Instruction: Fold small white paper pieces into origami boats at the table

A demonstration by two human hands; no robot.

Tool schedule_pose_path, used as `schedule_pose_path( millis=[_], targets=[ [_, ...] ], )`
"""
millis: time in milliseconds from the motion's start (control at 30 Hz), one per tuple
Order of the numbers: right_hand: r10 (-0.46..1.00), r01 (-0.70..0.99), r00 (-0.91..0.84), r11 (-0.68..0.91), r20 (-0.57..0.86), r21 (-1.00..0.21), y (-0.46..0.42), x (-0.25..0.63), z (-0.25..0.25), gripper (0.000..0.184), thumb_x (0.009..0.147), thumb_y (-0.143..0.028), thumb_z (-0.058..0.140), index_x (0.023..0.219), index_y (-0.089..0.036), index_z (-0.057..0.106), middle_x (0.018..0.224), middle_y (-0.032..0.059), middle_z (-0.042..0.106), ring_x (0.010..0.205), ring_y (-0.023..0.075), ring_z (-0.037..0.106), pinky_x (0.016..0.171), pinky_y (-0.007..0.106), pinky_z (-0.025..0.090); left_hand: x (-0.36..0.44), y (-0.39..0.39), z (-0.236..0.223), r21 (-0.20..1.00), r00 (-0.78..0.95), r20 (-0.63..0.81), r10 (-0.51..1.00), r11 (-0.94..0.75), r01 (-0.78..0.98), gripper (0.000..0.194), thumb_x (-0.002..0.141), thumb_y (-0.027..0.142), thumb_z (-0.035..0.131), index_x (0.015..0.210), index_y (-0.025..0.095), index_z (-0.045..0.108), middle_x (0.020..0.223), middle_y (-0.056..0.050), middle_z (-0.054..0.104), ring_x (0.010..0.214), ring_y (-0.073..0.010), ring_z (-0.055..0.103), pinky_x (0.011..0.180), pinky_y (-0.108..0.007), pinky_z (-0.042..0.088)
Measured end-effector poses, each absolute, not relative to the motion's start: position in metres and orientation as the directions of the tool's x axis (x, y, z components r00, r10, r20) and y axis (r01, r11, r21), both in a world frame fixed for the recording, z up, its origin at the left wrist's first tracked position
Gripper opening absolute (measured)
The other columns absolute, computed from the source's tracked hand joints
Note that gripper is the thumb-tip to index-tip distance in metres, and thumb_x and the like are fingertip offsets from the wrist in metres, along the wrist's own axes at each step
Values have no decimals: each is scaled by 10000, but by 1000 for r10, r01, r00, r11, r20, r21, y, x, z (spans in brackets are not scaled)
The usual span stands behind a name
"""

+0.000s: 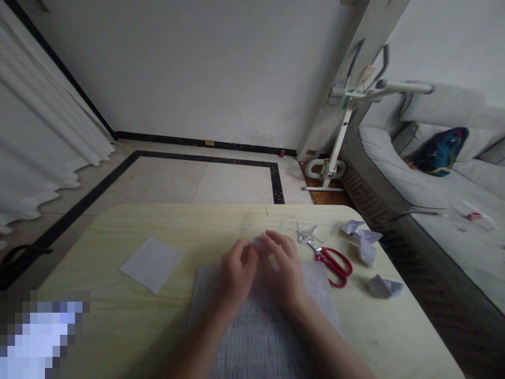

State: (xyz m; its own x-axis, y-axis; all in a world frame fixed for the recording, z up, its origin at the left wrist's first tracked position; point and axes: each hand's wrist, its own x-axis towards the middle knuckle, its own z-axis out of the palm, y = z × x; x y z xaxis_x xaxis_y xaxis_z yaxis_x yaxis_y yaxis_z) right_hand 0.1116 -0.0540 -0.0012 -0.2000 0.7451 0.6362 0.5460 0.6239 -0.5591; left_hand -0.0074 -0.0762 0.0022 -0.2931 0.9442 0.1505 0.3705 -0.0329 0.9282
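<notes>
Pale table point(118, 326) bears a printed sheet point(262, 337), and by its far edge the left hand point(239, 266) and right hand point(282, 268) pinch a small white paper point(258, 242), fingers drawn narrow. Good handling probably means light, even pressure with edges aligned, elbows clear of the square paper point(152, 265) left of the sheet and the scissors point(320, 257) to its right.

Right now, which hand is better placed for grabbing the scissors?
Probably your right hand: the scissors lie on its side, farther from your left hand. Both hands are at a small white paper.
</notes>
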Motion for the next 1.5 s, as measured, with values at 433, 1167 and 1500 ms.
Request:
schedule_pose_path(
  millis=[433, 1167, 1500],
  targets=[
    [803, 447, -154, 576, 575, -684, -54, 120, 1, 179, 807, -130, 591, 963, -216, 607, 825, 42, 623, 781, 187, 585, 691, 331, 494, -7, -76, -4, 885, -219, 257, 941, -138, 445, 186, 874, 251, 470, 790, 174, 617, 679, -9, 634, 641, -130, 592, 623, -209, 451],
    [809, 319, -253, 587, 530, -744, -60, 122, 7, 382, 761, -79, 478, 1068, -202, 670, 956, 86, 607, 871, 209, 570, 726, 354, 493, -9, -77, 7, 974, -156, 139, 978, -107, 200, 255, 875, 315, 494, 979, 149, 658, 926, -69, 717, 869, -192, 667, 748, -246, 515],
    [849, 336, -115, 522, 516, -784, -56, 125, 6, 350, 795, -100, 508, 1098, -220, 638, 905, 63, 616, 845, 197, 571, 736, 337, 476, -10, -73, -4, 985, -109, 107, 988, -91, 144, 280, 854, 334, 550, 1029, 157, 678, 988, -70, 723, 888, -196, 675, 772, -257, 532]
  ],
)
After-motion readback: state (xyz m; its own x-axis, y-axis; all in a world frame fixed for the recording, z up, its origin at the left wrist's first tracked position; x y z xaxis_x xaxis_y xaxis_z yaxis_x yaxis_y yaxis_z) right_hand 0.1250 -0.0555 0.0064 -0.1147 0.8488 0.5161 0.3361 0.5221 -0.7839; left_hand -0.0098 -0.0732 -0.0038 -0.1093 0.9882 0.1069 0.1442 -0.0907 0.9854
